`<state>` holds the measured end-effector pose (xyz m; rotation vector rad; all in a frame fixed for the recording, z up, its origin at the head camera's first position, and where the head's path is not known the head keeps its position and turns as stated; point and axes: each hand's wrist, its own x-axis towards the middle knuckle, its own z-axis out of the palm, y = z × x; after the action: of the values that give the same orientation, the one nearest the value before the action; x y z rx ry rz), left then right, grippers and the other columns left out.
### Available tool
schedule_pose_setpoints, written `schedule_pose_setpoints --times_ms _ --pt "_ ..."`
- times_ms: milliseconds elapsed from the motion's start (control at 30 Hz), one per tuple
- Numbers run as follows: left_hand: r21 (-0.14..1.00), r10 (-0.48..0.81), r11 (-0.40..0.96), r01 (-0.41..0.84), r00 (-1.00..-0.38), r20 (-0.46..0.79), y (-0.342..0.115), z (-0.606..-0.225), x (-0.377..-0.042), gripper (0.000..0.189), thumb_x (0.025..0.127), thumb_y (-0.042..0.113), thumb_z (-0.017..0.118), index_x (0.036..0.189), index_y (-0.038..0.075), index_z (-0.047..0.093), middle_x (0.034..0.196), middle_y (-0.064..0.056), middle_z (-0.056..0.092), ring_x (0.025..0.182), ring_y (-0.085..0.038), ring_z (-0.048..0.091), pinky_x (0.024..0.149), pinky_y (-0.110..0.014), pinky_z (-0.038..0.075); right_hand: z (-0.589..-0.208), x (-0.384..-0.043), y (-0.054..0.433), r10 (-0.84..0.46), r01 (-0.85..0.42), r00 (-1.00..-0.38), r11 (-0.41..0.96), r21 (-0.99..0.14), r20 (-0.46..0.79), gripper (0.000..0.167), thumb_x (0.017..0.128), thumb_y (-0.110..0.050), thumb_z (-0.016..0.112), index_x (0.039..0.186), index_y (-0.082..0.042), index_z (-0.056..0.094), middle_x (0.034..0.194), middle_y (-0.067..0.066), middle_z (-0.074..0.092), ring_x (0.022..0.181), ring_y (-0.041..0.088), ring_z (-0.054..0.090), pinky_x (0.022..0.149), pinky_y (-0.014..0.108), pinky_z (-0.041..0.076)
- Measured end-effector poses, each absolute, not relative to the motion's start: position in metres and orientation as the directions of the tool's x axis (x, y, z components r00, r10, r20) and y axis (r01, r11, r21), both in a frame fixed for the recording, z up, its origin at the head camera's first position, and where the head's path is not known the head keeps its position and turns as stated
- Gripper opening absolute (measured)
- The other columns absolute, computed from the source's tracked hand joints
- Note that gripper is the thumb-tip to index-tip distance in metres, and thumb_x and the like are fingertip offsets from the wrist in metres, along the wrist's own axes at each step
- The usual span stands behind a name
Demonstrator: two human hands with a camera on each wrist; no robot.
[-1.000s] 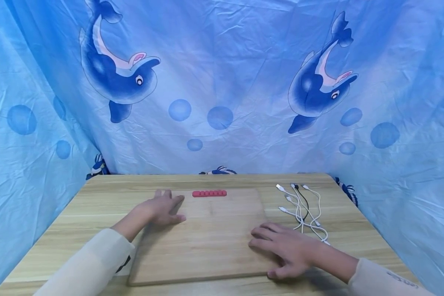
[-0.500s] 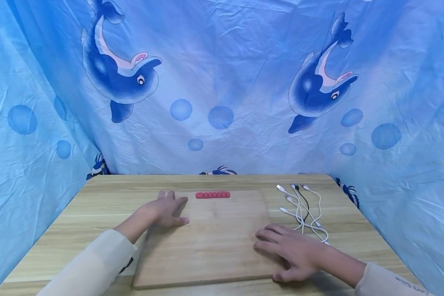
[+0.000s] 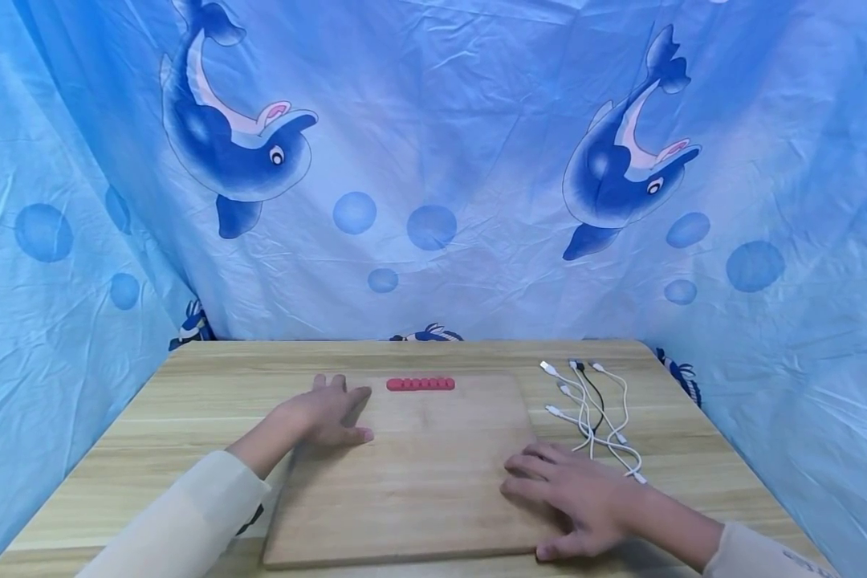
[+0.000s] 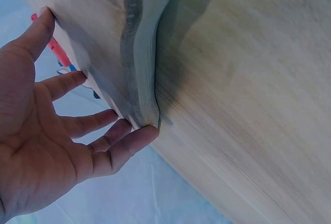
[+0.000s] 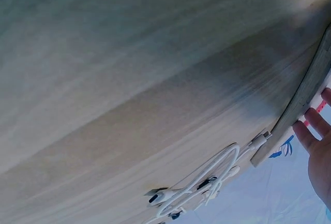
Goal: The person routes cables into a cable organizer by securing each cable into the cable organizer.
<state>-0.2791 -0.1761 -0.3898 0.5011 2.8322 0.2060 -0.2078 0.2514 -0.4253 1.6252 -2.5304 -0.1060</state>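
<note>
A flat wooden board [image 3: 405,490] lies on the table, with a red notched strip [image 3: 421,384] near its far edge. My left hand [image 3: 325,413] rests its spread fingertips on the board's far left part; in the left wrist view the little finger of that hand [image 4: 46,136] touches the board's side edge. On the near right corner, my right hand [image 3: 581,494] lays loosely bent fingertips on the board, its thumb low by the front edge. Only part of the right hand [image 5: 319,154] shows in the right wrist view.
Several white cables and a black one [image 3: 600,401] lie loosely on the table [image 3: 701,482], just beyond the right hand. Behind and at both sides of the table hangs a blue curtain [image 3: 433,144] printed with dolphins.
The board has slid a little to the right and slightly nearer, carrying the red strip along. Both hands have moved with it. The cables have stayed in place.
</note>
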Motion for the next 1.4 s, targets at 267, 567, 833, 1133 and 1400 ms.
schedule_pose_setpoints --times_ms 267,567,833,1133,1400 --pt "0.190 0.356 0.929 0.318 -0.907 -0.223 -0.173 -0.386 -0.273 0.084 0.090 0.058 0.071 0.155 0.012 0.045 0.156 -0.036 0.032 0.141 -0.066 0.020 0.107 -0.077 0.030 -0.427 -0.203 0.255 -0.901 -0.893 -0.429 0.434 0.119 0.068 0.075 0.093 -0.076 0.050 0.155 -0.035 0.039 0.153 -0.007 0.043 0.138 0.018 0.041 0.100 0.052 0.051" --pt "0.174 0.360 0.928 0.328 -0.909 -0.207 -0.170 -0.385 -0.267 0.085 0.086 0.061 0.075 0.152 0.013 0.049 0.151 -0.033 0.040 0.135 -0.058 0.035 0.100 -0.074 0.041 -0.426 -0.196 0.257 -0.896 -0.890 -0.442 0.444 0.103 0.045 0.076 0.092 -0.078 0.047 0.156 -0.038 0.035 0.156 -0.008 0.041 0.140 0.017 0.039 0.106 0.055 0.046" --pt "0.159 0.364 0.928 0.337 -0.910 -0.198 -0.169 -0.387 -0.263 0.084 0.086 0.061 0.075 0.151 0.014 0.050 0.149 -0.031 0.042 0.129 -0.050 0.040 0.097 -0.069 0.046 -0.425 -0.194 0.257 -0.907 -0.897 -0.416 0.421 0.136 0.066 0.075 0.091 -0.079 0.048 0.153 -0.038 0.038 0.152 -0.007 0.044 0.135 0.016 0.043 0.105 0.051 0.048" --pt "0.171 0.353 0.931 0.323 -0.915 -0.194 -0.170 -0.387 -0.263 0.085 0.085 0.062 0.075 0.151 0.014 0.050 0.150 -0.032 0.042 0.133 -0.056 0.037 0.098 -0.074 0.043 -0.421 -0.202 0.259 -0.913 -0.907 -0.403 0.407 0.105 0.056 0.073 0.095 -0.073 0.050 0.156 -0.032 0.039 0.149 -0.007 0.049 0.132 0.017 0.047 0.102 0.050 0.050" --pt "0.177 0.364 0.927 0.332 -0.910 -0.197 -0.169 -0.388 -0.263 0.084 0.085 0.060 0.076 0.151 0.014 0.050 0.151 -0.033 0.040 0.135 -0.057 0.035 0.100 -0.073 0.041 -0.414 -0.224 0.269 -0.896 -0.884 -0.394 0.430 0.184 0.202 0.060 0.097 -0.058 0.062 0.142 -0.019 0.057 0.137 0.001 0.060 0.126 0.022 0.056 0.103 0.051 0.049"
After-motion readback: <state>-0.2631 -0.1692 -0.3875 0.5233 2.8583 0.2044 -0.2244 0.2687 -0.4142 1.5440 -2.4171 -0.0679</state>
